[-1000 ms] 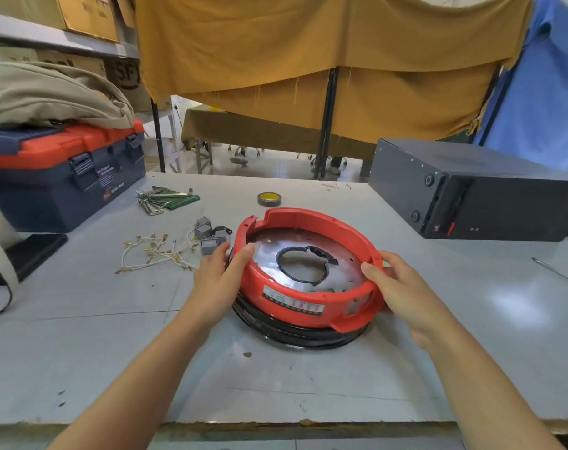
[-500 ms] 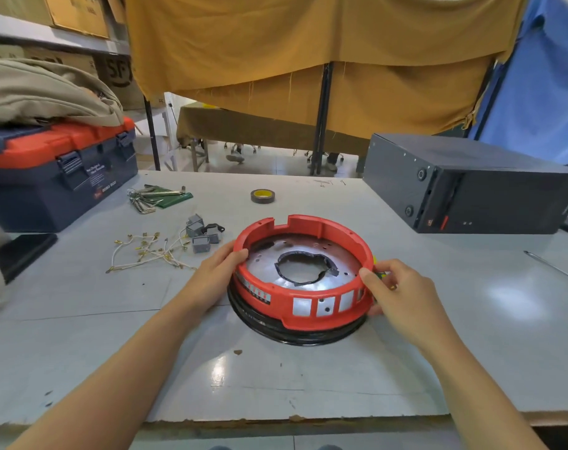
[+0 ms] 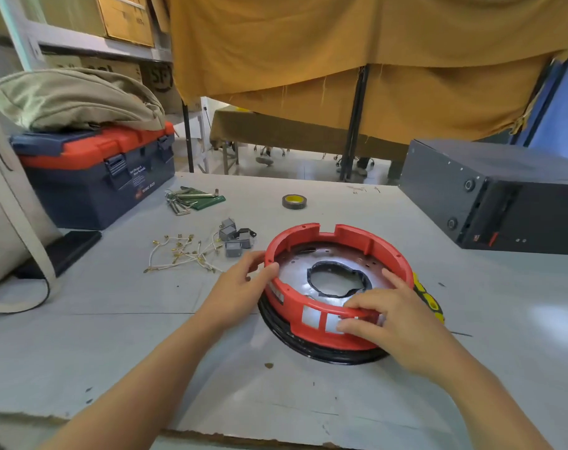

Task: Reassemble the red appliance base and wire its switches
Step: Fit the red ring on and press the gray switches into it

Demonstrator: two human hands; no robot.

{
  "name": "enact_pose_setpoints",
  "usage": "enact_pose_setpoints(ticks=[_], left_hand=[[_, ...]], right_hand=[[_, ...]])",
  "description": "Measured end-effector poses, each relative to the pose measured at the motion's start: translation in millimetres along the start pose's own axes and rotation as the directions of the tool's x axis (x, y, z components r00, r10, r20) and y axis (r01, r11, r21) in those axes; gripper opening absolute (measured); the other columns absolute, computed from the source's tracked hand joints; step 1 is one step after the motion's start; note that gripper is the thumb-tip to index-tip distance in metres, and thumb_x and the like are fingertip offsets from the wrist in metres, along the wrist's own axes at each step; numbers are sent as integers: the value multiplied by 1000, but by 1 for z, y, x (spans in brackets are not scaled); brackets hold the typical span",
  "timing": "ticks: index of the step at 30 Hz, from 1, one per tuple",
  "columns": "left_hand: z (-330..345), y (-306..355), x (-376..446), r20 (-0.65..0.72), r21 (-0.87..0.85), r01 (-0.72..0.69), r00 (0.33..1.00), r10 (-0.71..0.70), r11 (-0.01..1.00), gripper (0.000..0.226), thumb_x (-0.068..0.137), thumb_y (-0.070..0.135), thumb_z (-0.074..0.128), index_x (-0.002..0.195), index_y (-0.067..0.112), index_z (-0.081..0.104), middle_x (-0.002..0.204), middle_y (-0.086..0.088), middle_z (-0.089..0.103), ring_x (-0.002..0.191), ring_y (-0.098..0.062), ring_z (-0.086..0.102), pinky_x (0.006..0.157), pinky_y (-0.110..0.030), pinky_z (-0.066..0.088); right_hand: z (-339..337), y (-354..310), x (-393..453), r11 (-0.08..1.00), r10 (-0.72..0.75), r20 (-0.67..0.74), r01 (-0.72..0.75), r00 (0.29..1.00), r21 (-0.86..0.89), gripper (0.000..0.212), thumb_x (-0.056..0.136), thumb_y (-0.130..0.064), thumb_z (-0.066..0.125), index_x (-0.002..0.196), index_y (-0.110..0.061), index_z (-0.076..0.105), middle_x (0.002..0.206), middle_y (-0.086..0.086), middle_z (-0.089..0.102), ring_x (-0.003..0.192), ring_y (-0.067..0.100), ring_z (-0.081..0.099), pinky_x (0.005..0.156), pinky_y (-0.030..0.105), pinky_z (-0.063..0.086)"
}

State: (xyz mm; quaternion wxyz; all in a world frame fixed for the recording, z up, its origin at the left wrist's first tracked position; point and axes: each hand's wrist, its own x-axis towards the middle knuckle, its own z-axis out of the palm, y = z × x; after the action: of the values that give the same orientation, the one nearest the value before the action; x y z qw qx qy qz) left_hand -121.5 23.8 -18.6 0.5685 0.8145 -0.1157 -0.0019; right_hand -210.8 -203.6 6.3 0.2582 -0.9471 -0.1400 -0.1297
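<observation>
On the toolbox (image 3: 94, 177): "WING BOX" lettering.

A workshop or repair bench: a scuffed grey worktable (image 3: 113, 336) carries a blue-and-orange toolbox (image 3: 94, 177) far left, hex keys (image 3: 182, 203), tape (image 3: 294, 201) and loose terminal wires (image 3: 182, 254). Cardboard boxes (image 3: 123, 17) fill shelving behind, beside hanging mustard cloth (image 3: 341, 60).

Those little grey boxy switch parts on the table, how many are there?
3 small grey plastic switch blocks show, clustered left of the red ring-shaped plastic base: one, one, one. Others may be hidden.
</observation>
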Motion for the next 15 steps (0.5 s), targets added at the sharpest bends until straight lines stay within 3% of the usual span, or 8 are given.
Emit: enact_pose_setpoints(ticks=[4,7,10,13,15], left_hand=[[-19,-12,22,-133,215,-51,988,81,975,29,96,33,49,120,22,61,122,4,61,106,-7,53,88,-19,34],[-34,-23,47,-141,500,-82,974,175,862,34,94,18,53,128,12,56,133,-6,54,119,-19,48,97,-21,30],[-38,-30,70,-92,631,-65,983,158,773,47,93,16,52,139,13,44,144,-7,43,133,-27,34,110,-35,26],[-34,-37,83,-60,785,-27,991,119,619,48,94,23,49,141,19,39,144,-3,43,130,-28,33,106,-40,30],[-30,-42,86,-75,850,-18,985,154,527,43,93,24,49,135,20,46,137,-3,51,127,-27,35,100,-39,29]], right_hand=[[9,-6,10,1000,-20,-14,20,1000,-15,28,77,-54,62,81,-28,70,78,-6,67,90,4,48,90,10,28],[11,-8,16,998,-15,-22,13,1000,-65,33,78,-56,60,83,-25,70,77,-6,67,85,7,50,79,21,39],[10,-9,19,999,7,8,-6,1000,-46,43,74,-65,51,84,-28,70,77,-11,67,86,1,51,76,18,41],[8,-9,20,999,31,8,-31,999,-11,45,72,-67,48,85,-30,71,79,-13,68,89,-3,50,77,12,39],[8,-9,20,1000,16,20,-16,1000,-16,41,75,-64,50,83,-30,71,78,-12,68,85,0,53,79,15,39]])
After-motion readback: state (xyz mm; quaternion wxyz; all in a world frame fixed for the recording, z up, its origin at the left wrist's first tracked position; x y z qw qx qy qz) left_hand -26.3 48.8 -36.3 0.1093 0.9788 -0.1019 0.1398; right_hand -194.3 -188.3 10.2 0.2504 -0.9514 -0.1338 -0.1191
